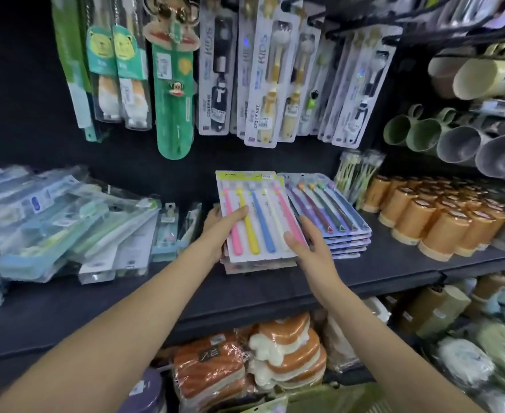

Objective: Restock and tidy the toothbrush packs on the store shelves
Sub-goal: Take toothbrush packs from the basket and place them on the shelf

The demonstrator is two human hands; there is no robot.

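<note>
Pastel pack (255, 213): five toothbrushes, pink, yellow, blue, white, pink, tilted up atop a pile of like packs near the middle of the dark shelf (394, 263).
Left hand (221, 225): grasps the pack's left edge, thumb across its front.
Right hand (307, 242): grips the pack's lower right corner, thumb on the front.
Purple-toned stack (328, 216): just right of the pile, touching it.
Left pile (60, 222): clear packs lying askew.
Orange cups (439, 216): far right.
Kids' packs (260, 84): hanging above.
</note>
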